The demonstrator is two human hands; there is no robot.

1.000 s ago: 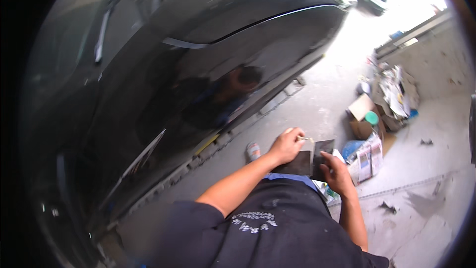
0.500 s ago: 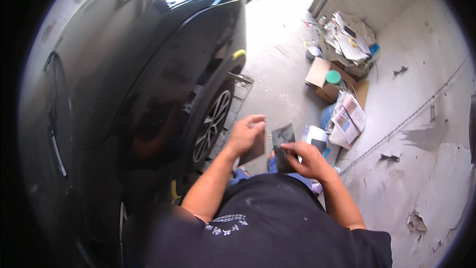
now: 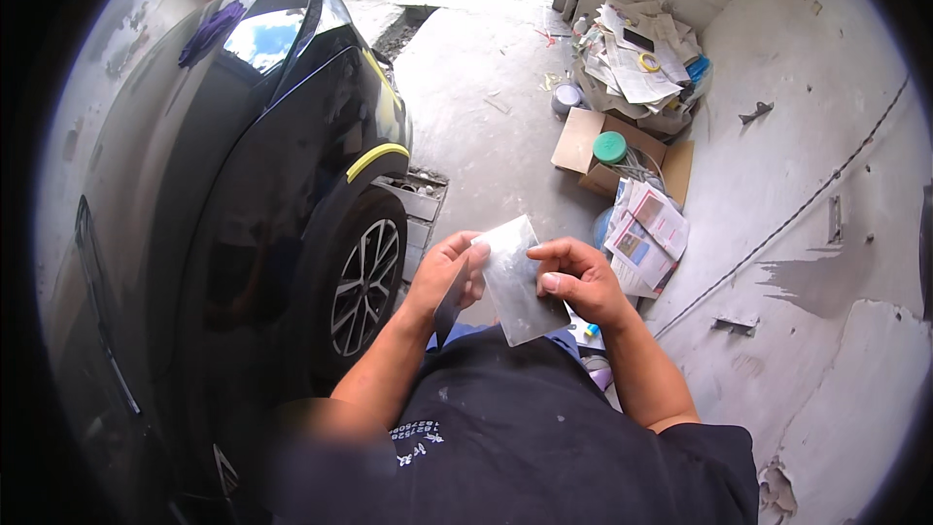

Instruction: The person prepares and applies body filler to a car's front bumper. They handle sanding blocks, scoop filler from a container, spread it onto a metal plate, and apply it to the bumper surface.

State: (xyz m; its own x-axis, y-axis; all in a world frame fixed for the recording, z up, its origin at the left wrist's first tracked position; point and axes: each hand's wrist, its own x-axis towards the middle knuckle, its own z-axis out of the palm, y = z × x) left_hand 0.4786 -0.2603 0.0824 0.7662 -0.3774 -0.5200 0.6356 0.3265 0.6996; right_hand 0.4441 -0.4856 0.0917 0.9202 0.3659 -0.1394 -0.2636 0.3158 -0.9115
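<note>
Left hand [image 3: 447,275] clasps a dark sheet [image 3: 449,307], right hand [image 3: 585,280] a shiny sheet [image 3: 511,280] between them (long side pointing toward me).

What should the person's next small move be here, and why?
Probably to firm the grip of the right hand on the shiny sheet before shifting the left hand: the right fingers are at the sheet's right side, the left fingertips are by its left edge, and the left hand also holds a dark sheet, so it seems less free.
</note>
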